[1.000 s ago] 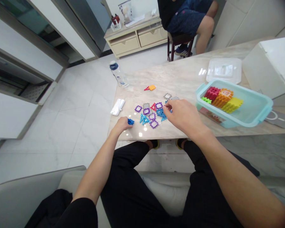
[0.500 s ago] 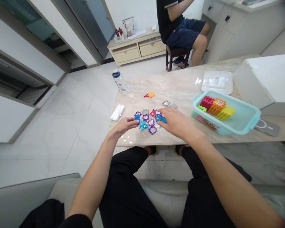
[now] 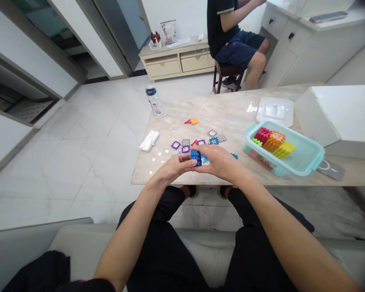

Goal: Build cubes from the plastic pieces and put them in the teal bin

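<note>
Close to the table's near edge, both hands meet around a stack of blue interlocking building tiles (image 3: 196,157). My left hand (image 3: 178,165) grips the stack from the left, thumb on its near side. My right hand (image 3: 220,161) closes on it from the right, its fingers partly covering the tiles. Just beyond lie loose purple tiles (image 3: 176,144), a grey tile (image 3: 185,142) and a blue window tile (image 3: 213,140). Some light-blue pieces behind my hands are partly hidden. Farther off, an orange tile (image 3: 194,121) lies joined to a small red piece.
A teal bin (image 3: 304,168) holding sorted red, orange, yellow and green tiles stands at right, before a clear lid (image 3: 275,111) and white box (image 3: 342,117). On the left are a water bottle (image 3: 155,103) and white pouch (image 3: 149,140). A person (image 3: 231,40) sits beyond the table.
My left hand has moved right, bringing its blue tiles against my right hand, and both now hold a blue stack. Purple and light-blue tiles in the pile's near part no longer show there.
</note>
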The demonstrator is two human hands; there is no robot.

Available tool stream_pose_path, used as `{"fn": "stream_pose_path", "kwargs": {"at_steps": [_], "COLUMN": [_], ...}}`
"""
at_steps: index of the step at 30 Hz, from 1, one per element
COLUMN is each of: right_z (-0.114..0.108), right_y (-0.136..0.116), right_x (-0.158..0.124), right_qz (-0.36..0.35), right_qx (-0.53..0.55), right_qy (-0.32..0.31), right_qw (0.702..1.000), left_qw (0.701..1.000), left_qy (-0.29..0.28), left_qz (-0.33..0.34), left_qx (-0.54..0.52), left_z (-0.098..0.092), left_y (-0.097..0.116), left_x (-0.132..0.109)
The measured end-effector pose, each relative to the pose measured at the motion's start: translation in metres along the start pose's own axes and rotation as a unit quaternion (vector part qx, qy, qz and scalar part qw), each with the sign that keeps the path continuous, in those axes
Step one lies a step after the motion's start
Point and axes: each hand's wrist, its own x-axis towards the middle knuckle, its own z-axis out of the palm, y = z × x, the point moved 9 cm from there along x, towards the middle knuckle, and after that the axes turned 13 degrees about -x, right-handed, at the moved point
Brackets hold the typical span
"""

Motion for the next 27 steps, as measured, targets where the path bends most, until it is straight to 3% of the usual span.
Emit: {"fn": "stream_pose_path", "kwargs": {"at_steps": [6,15,21,27], "right_z": [-0.014,-0.013,-0.019,-0.019], "right_y": [-0.007,-0.016,-0.021,-0.022], "right_x": [0.004,0.005,0.006,0.023], "right_qz": [-0.01,-0.068,-0.084,-0.076], "right_qx": [-0.005,-0.03,-0.03,-0.018], "right_qy": [0.066,0.076,0.111,0.079], "right_qw": [0.998,0.994,0.99,0.994], "left_qw": [0.999,0.999,0.995,0.985], "left_qy": [-0.02,0.006,0.005,0.106], "left_qz": [0.041,0.054,0.095,0.134], "left_qx": [-0.025,-0.005,0.012,0.031], "left_z": [-0.004,-0.014,-0.004,-0.006], "left_y": [0.008,0.007,0.013,0.033], "left_x": [0.0,0.001,-0.001,-0.002]}}
